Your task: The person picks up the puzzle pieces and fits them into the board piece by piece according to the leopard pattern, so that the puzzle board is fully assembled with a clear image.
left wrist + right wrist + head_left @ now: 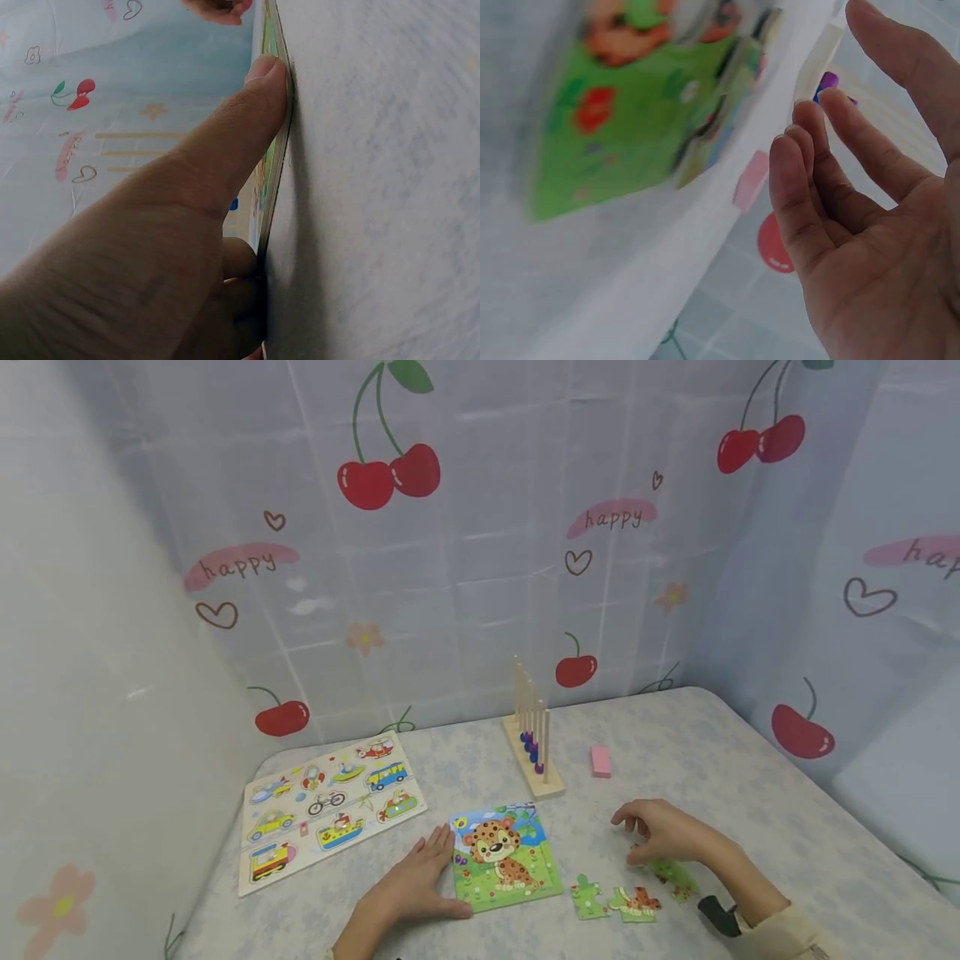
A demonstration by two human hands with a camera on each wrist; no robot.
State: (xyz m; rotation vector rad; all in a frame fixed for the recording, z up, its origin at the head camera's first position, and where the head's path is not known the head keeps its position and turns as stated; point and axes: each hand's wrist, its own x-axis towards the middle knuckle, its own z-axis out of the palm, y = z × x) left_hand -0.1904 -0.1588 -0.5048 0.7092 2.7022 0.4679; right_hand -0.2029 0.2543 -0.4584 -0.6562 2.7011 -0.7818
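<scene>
A square leopard puzzle (506, 860) lies on the table, showing a spotted cub on green grass. At its left side rests my left hand (415, 878), fingers stretched along the edge; in the left wrist view the thumb (264, 86) touches the board's rim. My right hand (663, 831) is above the loose pieces on the right, fingers loosely bent and holding nothing. Below it lies a green piece (678, 878), partly covered by the hand. A green piece (588, 897) and a leopard-patterned piece (636, 904) lie between the board and that hand.
At the left lies a vehicle peg board (330, 806). A wooden bead stand (536, 760) with upright rods and blue and purple beads stands behind the puzzle. A pink block (601, 762) lies right of it. Cherry-printed curtains (480, 560) enclose the table.
</scene>
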